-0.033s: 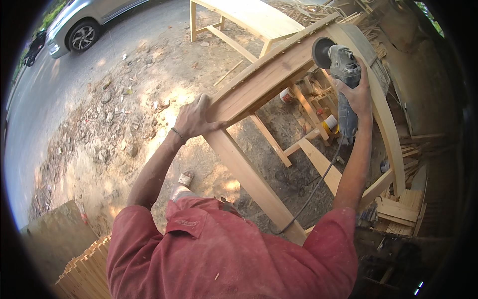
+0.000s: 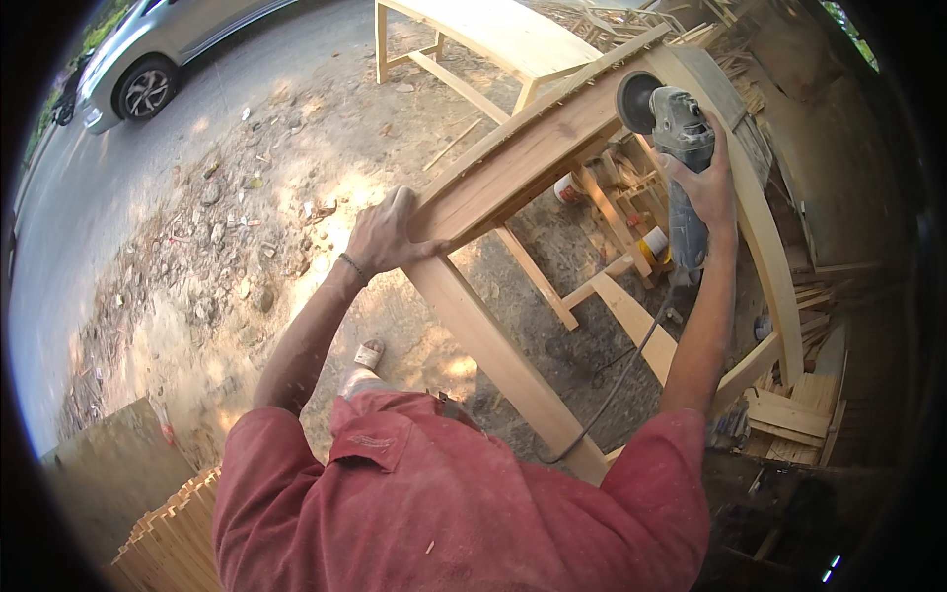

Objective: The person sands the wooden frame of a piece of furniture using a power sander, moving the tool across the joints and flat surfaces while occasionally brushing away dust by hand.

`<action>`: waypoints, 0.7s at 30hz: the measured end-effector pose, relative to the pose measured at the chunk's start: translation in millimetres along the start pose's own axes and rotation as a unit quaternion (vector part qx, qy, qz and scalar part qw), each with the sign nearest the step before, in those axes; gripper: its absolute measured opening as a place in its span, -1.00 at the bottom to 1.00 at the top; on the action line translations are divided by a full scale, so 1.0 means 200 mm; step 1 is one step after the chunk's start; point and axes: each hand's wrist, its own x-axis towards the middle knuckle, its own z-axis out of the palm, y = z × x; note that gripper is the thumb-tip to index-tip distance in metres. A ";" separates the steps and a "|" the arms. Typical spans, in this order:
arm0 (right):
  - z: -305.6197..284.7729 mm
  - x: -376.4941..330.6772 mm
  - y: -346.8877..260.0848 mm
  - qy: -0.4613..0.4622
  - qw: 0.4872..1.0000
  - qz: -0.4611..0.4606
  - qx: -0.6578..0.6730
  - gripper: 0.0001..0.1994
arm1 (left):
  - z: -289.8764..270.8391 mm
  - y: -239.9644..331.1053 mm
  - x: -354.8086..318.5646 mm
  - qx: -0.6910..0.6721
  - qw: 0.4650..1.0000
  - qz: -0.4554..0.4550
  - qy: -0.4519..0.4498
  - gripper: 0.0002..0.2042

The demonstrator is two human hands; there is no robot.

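Observation:
My right hand point(image 2: 702, 187) is wrapped around the body of a dusty grey angle grinder point(image 2: 686, 133). Its round dark disc point(image 2: 639, 103) is at the far end of a wooden frame point(image 2: 533, 163), by the corner; whether disc and wood touch, I cannot tell. A power cord point(image 2: 631, 370) trails from the grinder's rear toward me, over a frame leg. My left hand point(image 2: 387, 232) grips the frame's near left corner, its thumb lying across the wood and its fingers over the outer edge. A pale leg point(image 2: 503, 350) runs from that corner toward my body.
A pale wooden table point(image 2: 493, 35) stands beyond the frame. Containers point(image 2: 654, 245) and wood pieces lie beneath and beside it. Stacked boards point(image 2: 789, 419) are at right, notched strips point(image 2: 173, 533) at lower left. Rubble point(image 2: 212, 227) borders the road, where a silver car point(image 2: 168, 54) is.
The silver car has shifted slightly to the left along the road. My hands, the grinder and the wooden frame look almost unmoved.

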 end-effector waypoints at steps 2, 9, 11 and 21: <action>0.00 0.00 0.00 0.009 1.000 -0.004 -0.023 -0.14 | 0.02 -0.01 -0.01 0.000 1.000 0.001 0.009 -0.09; 0.00 0.00 -0.05 0.012 0.999 0.030 0.009 -0.13 | 0.00 -0.01 0.00 -0.018 0.999 0.016 0.025 -0.19; 0.01 -0.03 -0.05 0.012 1.000 0.023 0.012 -0.12 | -0.02 0.01 0.02 -0.005 1.000 0.020 0.017 -0.12; 0.30 -0.45 -0.29 -0.045 0.998 0.042 0.028 -0.07 | -0.07 0.13 0.10 -0.011 1.000 0.008 -0.002 -0.20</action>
